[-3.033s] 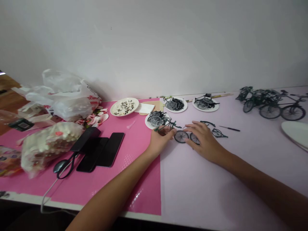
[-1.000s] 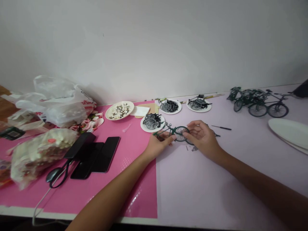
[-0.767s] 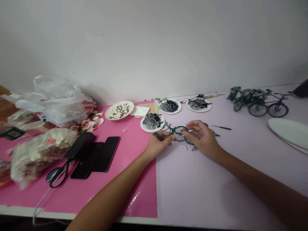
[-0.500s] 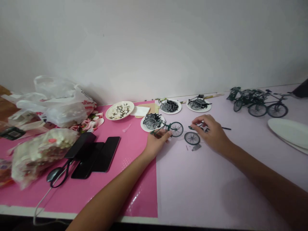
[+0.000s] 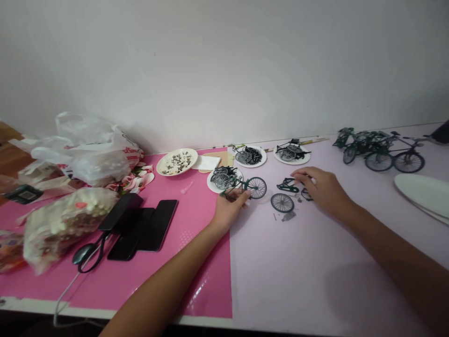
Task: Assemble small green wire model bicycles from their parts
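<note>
My left hand [image 5: 229,206] is closed round a green model bicycle [image 5: 242,187], pinching its frame between thumb and fingers. One spoked wheel sticks out to the right of the thumb. My right hand [image 5: 322,189] is low over the lilac table, fingers bent and tips together; what they hold, if anything, is hidden. Just left of its fingertips is a green bicycle part [image 5: 287,185]. A loose spoked wheel [image 5: 282,202] lies in front of that part. Nearer me is a small grey piece [image 5: 289,216]. Part of a dark round piece [image 5: 306,194] shows below the right hand.
Plates of wheels [image 5: 225,179], black parts [image 5: 249,156] and mixed parts [image 5: 292,152] stand behind. Bicycles [image 5: 379,152] cluster back right, near white oval plates [image 5: 426,192]. Phones [image 5: 157,227], a bulky plastic bag [image 5: 66,222] and a bowl of small pieces [image 5: 177,161] occupy the left.
My right hand has moved right, away from the loose wheel, uncovering the green part. My left hand keeps its hold on the bicycle. The whole view has shifted slightly.
</note>
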{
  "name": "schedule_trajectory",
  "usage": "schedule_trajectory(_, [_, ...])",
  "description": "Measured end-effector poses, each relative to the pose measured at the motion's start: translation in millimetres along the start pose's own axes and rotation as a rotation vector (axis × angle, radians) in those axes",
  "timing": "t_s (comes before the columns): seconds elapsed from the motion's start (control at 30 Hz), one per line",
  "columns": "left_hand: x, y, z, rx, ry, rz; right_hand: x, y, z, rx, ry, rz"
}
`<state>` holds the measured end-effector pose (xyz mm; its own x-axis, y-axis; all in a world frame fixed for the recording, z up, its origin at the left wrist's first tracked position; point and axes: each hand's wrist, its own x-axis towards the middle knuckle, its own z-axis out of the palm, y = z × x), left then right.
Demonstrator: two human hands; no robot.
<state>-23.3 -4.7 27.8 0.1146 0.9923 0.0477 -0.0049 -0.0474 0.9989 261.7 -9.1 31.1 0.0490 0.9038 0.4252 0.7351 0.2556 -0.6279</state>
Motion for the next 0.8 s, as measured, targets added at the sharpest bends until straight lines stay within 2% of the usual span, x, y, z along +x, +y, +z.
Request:
schedule_trajectory(0.07, [0.3, -0.9, -0.3, 0.003, 0.001, -0.004, 0.7, 4.7, -3.3, -0.042, -0.106, -0.001])
schedule_trajectory(0.2, [0.1, -1.5, -0.4, 0.007, 0.002, -0.011, 0.6, 10.4, -9.8, -0.179, -0.313, -0.168])
schedule_trajectory(0.27, [-0.3, -1.2, -0.3, -0.001, -0.001, -0.017, 0.0, 10.9, -11.7, -0.224, -0.369, -0.198])
schedule_trajectory(0.5, [-0.7, -0.4, 0.0, 0.006, -0.008, -0.009, -2.1, 10.1, -9.7, -0.281, -0.432, -0.078])
schedule_trajectory(0.67, [1.6, -4.6, 0.4, -0.01, -0.008, -0.01, -0.9, 15.2, -1.8, -0.271, -0.399, -0.061])
schedule_trajectory(0.8, [3.2, -6.7, 0.4, -0.005, -0.019, -0.021, -1.2, 16.6, 1.8, -0.31, -0.462, -0.038])
